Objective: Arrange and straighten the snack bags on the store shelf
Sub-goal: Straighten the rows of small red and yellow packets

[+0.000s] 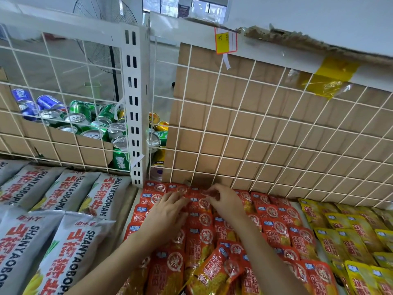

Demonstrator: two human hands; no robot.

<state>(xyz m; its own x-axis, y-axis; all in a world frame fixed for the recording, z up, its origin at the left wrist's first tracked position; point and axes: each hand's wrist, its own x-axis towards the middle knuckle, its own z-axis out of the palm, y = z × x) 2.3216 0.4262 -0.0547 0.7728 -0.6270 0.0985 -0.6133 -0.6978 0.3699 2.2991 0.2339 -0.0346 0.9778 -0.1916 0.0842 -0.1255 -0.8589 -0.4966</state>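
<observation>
Far left on the shelf: grey snack bags [63, 209] in overlapping rows, tidy enough. Next, left hand [168, 211], flat and relaxed, pressed onto the red snack bags [276, 228] close to the wire back [255, 124]. Just beside it, right hand [225, 201], curled, pinching the top edge of a back-row red bag [203, 204]. Nearer the front, a tilted red bag [214, 271], askew across its row. Further right, yellow snack bags [348, 237], touching the red block. Likely risks: tugging the pinched bag too hard and dragging glossy neighbours out of line; sweeping forearms across the front rows and skewing them further; nudging red over into yellow.
</observation>
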